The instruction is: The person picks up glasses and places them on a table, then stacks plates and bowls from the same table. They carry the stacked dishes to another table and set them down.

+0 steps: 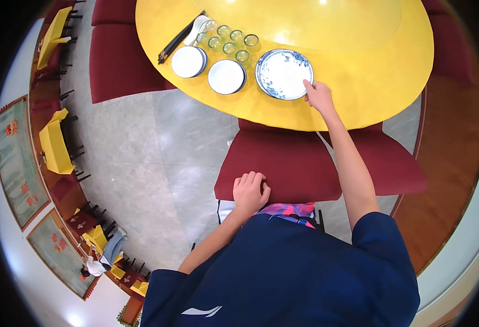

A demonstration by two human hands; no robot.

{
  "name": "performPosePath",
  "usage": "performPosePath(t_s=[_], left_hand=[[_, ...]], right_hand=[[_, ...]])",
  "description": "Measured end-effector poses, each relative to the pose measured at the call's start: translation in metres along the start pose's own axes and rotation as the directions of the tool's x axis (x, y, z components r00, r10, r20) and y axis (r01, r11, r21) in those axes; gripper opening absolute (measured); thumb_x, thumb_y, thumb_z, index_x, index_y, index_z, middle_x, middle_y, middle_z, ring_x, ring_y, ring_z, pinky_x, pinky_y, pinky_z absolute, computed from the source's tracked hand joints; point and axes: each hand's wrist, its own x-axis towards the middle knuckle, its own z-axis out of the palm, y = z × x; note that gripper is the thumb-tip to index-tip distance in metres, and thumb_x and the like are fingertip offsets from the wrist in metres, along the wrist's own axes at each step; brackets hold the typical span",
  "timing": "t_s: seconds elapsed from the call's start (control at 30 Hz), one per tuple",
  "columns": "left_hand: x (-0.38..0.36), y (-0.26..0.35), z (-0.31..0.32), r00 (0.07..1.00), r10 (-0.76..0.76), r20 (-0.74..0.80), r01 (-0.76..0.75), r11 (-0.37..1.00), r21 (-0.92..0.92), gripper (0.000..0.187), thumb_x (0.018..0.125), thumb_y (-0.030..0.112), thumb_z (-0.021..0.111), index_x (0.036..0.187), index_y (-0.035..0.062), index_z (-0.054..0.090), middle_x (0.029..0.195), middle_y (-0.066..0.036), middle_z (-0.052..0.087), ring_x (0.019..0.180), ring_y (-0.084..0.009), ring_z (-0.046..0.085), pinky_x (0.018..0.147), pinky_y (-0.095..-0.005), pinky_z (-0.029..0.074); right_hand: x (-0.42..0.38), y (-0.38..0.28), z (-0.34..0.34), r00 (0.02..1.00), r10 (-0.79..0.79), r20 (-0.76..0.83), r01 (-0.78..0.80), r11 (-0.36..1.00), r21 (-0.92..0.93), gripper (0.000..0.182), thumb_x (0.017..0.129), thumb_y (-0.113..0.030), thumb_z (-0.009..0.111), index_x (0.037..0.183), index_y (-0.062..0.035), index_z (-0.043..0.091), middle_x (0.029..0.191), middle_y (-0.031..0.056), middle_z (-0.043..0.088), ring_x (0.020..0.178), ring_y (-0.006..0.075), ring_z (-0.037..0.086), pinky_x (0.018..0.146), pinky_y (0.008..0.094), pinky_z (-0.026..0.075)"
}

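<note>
Blue-patterned plate point(284, 73) on the yellow desk point(354, 109), near its close edge; looks to be the top of a pile, though the number underneath cannot be told. Right hand point(319, 96) at its right-hand rim: thumb over the edge, other fingers partly hidden at the side, drawn nearly together with the rim pinched between. Plate lies flat, no tilt or lift visible.

Step in hand, as judged: taking hold of the plate, or steadying it, one-handed. Any move from this grip would call for a firmer pinch and a level wrist; if there is a pile, a one-sided hold could let the plates slide over each other.

Just left of it, a stack of small white dishes point(226, 77); farther left a second white stack point(187, 61). Beyond these, eight clear glasses point(229, 48) in two slanting rows. White spoons point(197, 28) lie beside the glasses, dark chopsticks point(180, 39) outside the spoons.

Left hand point(250, 191) on the near edge of a dark red chair point(283, 158), well apart from the crockery. Fingers loosely bent; no object seen in them, and whether they grip the edge cannot be told.

Far left background: another person point(95, 267) in a white top.
</note>
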Motion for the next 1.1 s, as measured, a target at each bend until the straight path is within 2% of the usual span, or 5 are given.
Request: performPosePath(t_s=[0.3,0.4,0.6,0.7,1.1], left_hand=[[0.015,-0.027,-0.022,0.992,-0.023,0.121,0.059,0.952,-0.301,0.011,0.083,0.015,0.060,0.090,0.0078,0.063,0.082,-0.004,0.063,0.080,-0.0195,0.061,0.072,-0.0356,0.046],[0.036,-0.062,-0.046,0.943,-0.104,0.315,0.331,0.330,-0.884,0.021,0.095,0.015,0.055,0.110,0.0025,0.061,0.095,-0.006,0.067,0.090,-0.0099,0.061,0.078,-0.0241,0.049],[0.045,-0.136,-0.138,0.893,0.138,0.427,0.446,-0.160,-0.881,0.069,0.095,0.058,0.039,0.143,0.0086,0.032,0.132,-0.015,0.050,0.116,-0.0237,0.054,0.091,-0.0397,0.047],[0.017,-0.167,-0.164,0.884,0.142,0.444,0.451,-0.505,-0.736,0.065,0.098,0.053,0.036,0.139,0.0028,0.039,0.135,-0.016,0.051,0.122,-0.0262,0.052,0.100,-0.0406,0.045],[-0.077,-0.288,-0.204,0.901,-0.035,0.432,0.339,-0.565,-0.752,0.063,0.100,0.049,0.034,0.138,-0.0004,0.040,0.136,-0.018,0.050,0.122,-0.0308,0.052,0.102,-0.0424,0.044]], right_hand=[[-0.065,0.009,-0.007,0.966,-0.158,-0.204,0.207,0.947,0.247,0.037,0.098,-0.029,0.050,0.077,0.0002,0.058,0.060,0.0036,0.057,0.045,0.0083,0.048,0.044,0.0246,0.037],[-0.126,-0.031,-0.003,0.976,-0.119,-0.184,0.181,0.910,0.374,0.035,0.098,-0.027,0.050,0.080,0.0013,0.060,0.061,0.0044,0.059,0.044,0.0091,0.050,0.043,0.0241,0.037],[-0.272,-0.088,0.085,0.989,-0.135,0.058,0.100,0.908,0.408,0.031,0.099,-0.028,0.052,0.082,-0.0032,0.060,0.063,0.0007,0.058,0.044,0.0069,0.048,0.041,0.0222,0.036],[-0.314,-0.111,0.157,0.977,-0.157,0.146,0.078,0.894,0.441,0.031,0.099,-0.028,0.052,0.082,-0.0032,0.060,0.063,0.0005,0.058,0.044,0.0062,0.048,0.041,0.0211,0.037],[-0.328,-0.171,0.241,0.888,-0.144,0.437,0.029,0.965,0.260,0.048,0.097,-0.040,0.050,0.075,0.0007,0.062,0.060,0.0066,0.060,0.046,0.0114,0.053,0.046,0.0264,0.044]])
